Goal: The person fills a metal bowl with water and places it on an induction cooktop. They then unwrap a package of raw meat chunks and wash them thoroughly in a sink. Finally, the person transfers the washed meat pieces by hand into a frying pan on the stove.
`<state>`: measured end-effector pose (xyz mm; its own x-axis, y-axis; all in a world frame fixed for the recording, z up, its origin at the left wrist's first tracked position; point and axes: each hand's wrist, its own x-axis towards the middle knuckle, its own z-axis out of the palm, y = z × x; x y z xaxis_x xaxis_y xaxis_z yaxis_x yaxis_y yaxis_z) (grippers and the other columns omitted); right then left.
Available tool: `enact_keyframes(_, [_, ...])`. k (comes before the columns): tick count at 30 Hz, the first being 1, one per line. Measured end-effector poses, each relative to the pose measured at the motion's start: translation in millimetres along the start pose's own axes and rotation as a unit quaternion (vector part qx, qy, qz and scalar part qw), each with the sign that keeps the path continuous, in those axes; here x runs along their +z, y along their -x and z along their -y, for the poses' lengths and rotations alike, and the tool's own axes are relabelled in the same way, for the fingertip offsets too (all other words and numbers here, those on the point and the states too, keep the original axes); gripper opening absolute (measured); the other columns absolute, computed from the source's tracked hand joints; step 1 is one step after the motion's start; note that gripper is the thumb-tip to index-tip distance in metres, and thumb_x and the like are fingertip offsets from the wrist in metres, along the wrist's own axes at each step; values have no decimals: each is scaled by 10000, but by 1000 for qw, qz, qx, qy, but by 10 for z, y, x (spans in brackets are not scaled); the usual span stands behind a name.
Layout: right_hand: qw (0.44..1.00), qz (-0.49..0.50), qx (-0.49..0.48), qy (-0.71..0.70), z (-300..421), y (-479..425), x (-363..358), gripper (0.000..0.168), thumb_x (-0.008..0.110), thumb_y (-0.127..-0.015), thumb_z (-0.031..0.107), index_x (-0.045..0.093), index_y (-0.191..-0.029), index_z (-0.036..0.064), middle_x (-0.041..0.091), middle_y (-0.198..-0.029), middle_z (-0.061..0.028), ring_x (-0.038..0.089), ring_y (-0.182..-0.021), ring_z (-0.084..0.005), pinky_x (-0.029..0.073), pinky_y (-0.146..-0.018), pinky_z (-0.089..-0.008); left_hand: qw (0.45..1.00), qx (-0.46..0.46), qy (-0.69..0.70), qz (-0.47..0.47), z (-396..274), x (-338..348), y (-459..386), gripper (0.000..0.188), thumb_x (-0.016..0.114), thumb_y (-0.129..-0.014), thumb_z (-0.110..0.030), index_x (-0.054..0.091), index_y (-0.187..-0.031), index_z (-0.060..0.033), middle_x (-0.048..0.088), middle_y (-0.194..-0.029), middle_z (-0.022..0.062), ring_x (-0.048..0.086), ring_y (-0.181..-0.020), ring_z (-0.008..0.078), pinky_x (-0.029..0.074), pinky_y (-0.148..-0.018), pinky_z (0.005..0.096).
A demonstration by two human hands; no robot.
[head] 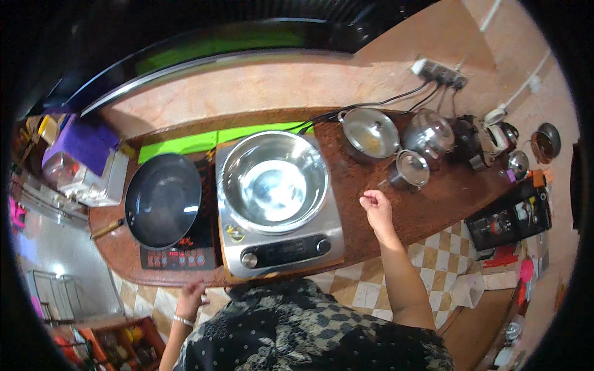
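A black wok [163,200] with a wooden handle sits on a black induction cooktop [180,259] whose display is lit. Beside it a large shiny steel basin [274,183] stands on a steel-bodied cooker [287,250] with two knobs. My left hand [191,297] is low at the counter's front edge, below the induction cooktop, fingers loosely curled, a bracelet at the wrist. Over the brown counter [371,218], right of the steel cooker, my right hand [377,208] is raised with curled fingers; I see nothing in it. Nearest to it is a small lidded pot [410,169].
A glass-lidded pot [371,134] and another glass-lidded vessel [429,134] stand at the back right, below a power strip [438,73] with cables. Purple cloth [83,141] covers an appliance at the left. A black patterned box [508,222] is at the right.
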<state>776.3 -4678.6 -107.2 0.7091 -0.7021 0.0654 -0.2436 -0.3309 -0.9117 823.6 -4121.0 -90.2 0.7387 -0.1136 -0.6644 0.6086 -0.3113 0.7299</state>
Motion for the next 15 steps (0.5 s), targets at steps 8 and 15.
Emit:
enact_keyframes(8, [974, -150, 166, 24, -752, -465, -815, 96, 540, -857, 70, 620, -832, 22, 553, -662, -8, 510, -559, -93, 449, -512, -252, 959, -55, -271, -61, 1736, -525, -456, 256, 604, -839, -225, 619, -962, -1, 629, -740, 73, 560, -628, 152, 494, -601, 305])
enact_keyframes(15, [909, -289, 271, -130, -1004, 469, -1498, 121, 542, -850, 138, 593, -777, 56, 516, -590, -29, 477, -451, -132, 385, -384, -260, 921, 37, -389, -7, 2084, -891, -1071, 221, 616, -816, -229, 627, -922, -35, 618, -730, 85, 589, -689, 191, 480, -638, 320])
